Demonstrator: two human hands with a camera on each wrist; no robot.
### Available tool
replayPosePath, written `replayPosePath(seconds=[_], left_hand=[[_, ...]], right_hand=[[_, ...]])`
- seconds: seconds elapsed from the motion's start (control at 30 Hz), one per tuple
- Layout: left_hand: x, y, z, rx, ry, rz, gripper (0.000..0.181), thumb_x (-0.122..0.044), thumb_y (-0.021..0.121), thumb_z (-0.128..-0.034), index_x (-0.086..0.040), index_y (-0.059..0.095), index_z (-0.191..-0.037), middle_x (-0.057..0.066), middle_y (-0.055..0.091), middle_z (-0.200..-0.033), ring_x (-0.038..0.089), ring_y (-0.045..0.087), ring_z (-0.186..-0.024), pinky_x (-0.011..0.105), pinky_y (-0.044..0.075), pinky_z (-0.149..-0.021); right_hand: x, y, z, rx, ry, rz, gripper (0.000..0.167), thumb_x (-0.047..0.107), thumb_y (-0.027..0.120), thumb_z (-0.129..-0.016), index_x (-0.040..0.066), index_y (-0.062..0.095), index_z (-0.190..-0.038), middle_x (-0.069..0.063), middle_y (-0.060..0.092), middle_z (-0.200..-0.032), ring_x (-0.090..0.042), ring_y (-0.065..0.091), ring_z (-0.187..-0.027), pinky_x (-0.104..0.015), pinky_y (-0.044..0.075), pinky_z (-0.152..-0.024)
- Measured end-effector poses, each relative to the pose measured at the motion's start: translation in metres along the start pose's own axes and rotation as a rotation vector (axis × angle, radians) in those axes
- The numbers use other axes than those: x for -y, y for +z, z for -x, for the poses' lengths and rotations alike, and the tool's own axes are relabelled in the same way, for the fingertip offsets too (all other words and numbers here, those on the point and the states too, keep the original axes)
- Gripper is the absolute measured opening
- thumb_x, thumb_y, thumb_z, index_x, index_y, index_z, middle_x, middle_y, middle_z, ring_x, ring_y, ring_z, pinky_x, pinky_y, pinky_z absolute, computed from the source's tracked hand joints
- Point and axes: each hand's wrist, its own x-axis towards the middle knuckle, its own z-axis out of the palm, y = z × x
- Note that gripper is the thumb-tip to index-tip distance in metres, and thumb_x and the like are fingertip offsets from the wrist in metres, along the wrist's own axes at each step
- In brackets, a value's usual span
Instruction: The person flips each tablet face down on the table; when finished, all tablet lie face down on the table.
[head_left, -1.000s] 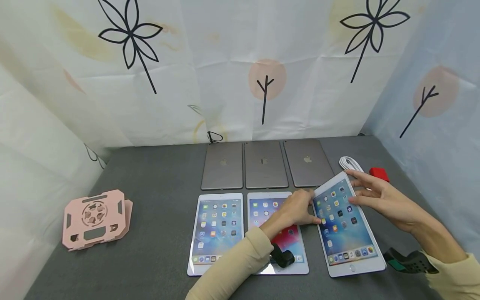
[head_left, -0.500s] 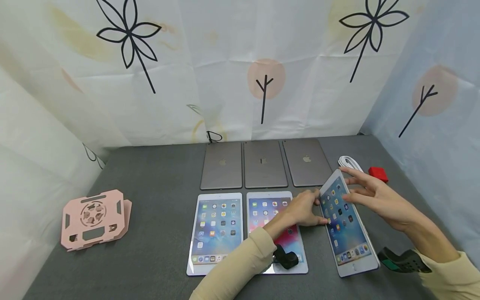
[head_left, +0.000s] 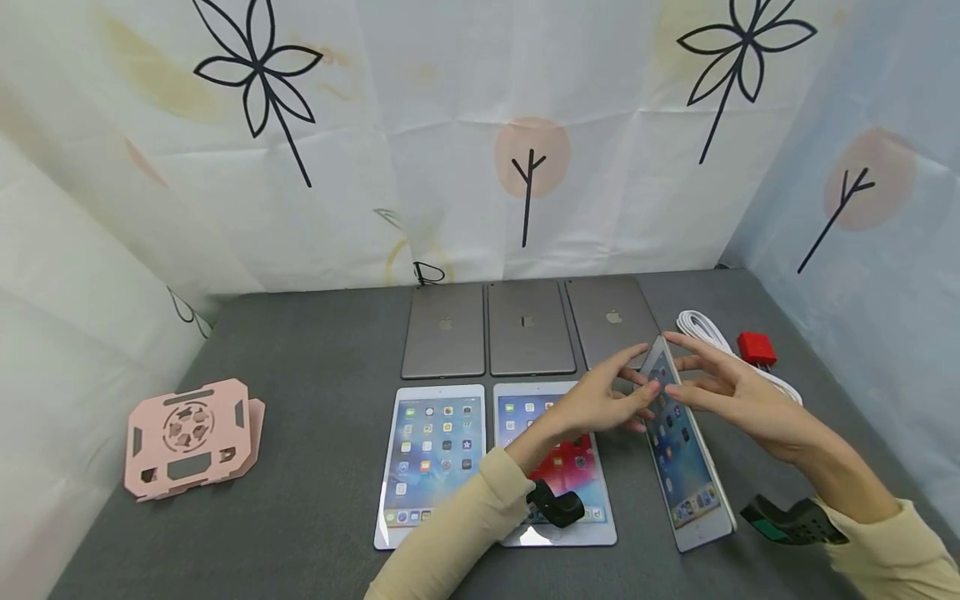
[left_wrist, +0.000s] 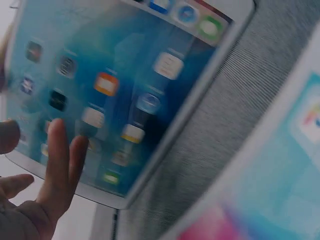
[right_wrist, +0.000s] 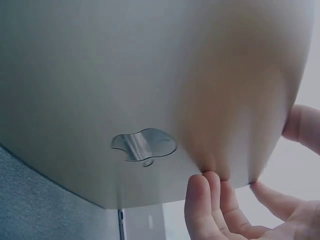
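My right hand (head_left: 757, 408) grips a white tablet (head_left: 678, 458) by its upper right edge, thumb on the screen side and fingers on the back. The tablet stands tilted, its lit home screen turned to the left. In the right wrist view, the fingertips of my right hand (right_wrist: 235, 215) press the plain back beside the apple logo (right_wrist: 145, 145). My left hand (head_left: 600, 400) is at the screen's upper left, fingers loosely spread. In the left wrist view, fingers of my left hand (left_wrist: 50, 195) lie in front of the screen; whether they touch it I cannot tell.
Two lit white tablets, one at left (head_left: 435, 454) and one under my left arm (head_left: 573, 492), lie flat. Three grey tablets (head_left: 528, 329) lie face down behind. A white cable (head_left: 697, 325), red charger (head_left: 756, 346) and pink stand (head_left: 187, 437) are also on the table.
The held tablet has tipped up more steeply, its screen swinging to face left. My left hand has gone from its left edge to in front of the screen's upper part.
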Motion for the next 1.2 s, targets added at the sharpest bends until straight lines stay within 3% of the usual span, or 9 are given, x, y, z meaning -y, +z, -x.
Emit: replayPosePath(seconds=[0.17,0.37,0.53,0.8,1.07,1.2], left_hand=[[-0.010,-0.005,0.006,0.005,0.015,0.058,0.063,-0.025,0.055,-0.1069,-0.029,0.024,-0.162,0.010,0.052,-0.138,0.019,0.076,-0.092,0.042,0.063,-0.080],[-0.010,-0.013,0.011,0.005,-0.008,0.087,0.068,-0.024,0.057,-0.1056,-0.029,0.022,-0.163,0.010,0.050,-0.144,0.028,0.076,-0.103,0.042,0.062,-0.085],[-0.006,-0.021,0.016,-0.002,-0.028,0.172,0.065,-0.020,0.060,-0.1042,-0.028,0.028,-0.161,0.007,0.051,-0.141,0.029,0.074,-0.106,0.043,0.060,-0.090],[-0.007,-0.032,0.023,-0.017,-0.059,0.240,0.064,-0.013,0.063,-0.1019,-0.024,0.034,-0.158,0.007,0.052,-0.139,0.023,0.072,-0.103,0.052,0.054,-0.100],[-0.006,-0.036,0.028,-0.054,-0.087,0.217,0.067,-0.013,0.066,-0.1001,-0.021,0.035,-0.159,0.009,0.052,-0.141,0.018,0.071,-0.096,0.039,0.059,-0.094],[-0.006,-0.038,0.031,-0.095,-0.096,0.216,0.067,-0.007,0.066,-0.0980,-0.015,0.037,-0.158,0.009,0.054,-0.136,0.014,0.071,-0.083,0.031,0.062,-0.081]], right_hand=[[0.000,0.006,-0.003,0.055,-0.017,-0.018,0.067,0.022,0.047,-0.110,0.012,0.010,-0.166,-0.032,0.032,-0.156,-0.049,0.050,-0.133,-0.062,0.051,-0.099],[-0.007,0.012,-0.011,0.149,0.023,-0.059,0.069,0.026,0.045,-0.111,0.007,0.008,-0.165,-0.037,0.027,-0.160,-0.047,0.057,-0.129,-0.061,0.050,-0.101],[-0.021,0.019,-0.020,0.191,0.073,-0.051,0.075,0.028,0.051,-0.109,0.004,0.008,-0.164,-0.037,0.030,-0.154,-0.048,0.054,-0.132,-0.055,0.052,-0.103],[-0.031,0.025,-0.025,0.200,0.092,-0.033,0.077,0.027,0.057,-0.106,0.007,0.011,-0.164,-0.037,0.030,-0.155,-0.054,0.049,-0.135,-0.067,0.046,-0.098],[-0.032,0.026,-0.027,0.180,0.109,-0.023,0.078,0.027,0.063,-0.103,0.008,0.017,-0.164,-0.036,0.029,-0.156,-0.050,0.052,-0.133,-0.066,0.046,-0.097],[-0.033,0.028,-0.026,0.152,0.113,0.018,0.080,0.030,0.066,-0.101,0.008,0.020,-0.163,-0.036,0.031,-0.155,-0.056,0.043,-0.137,-0.062,0.048,-0.095]])
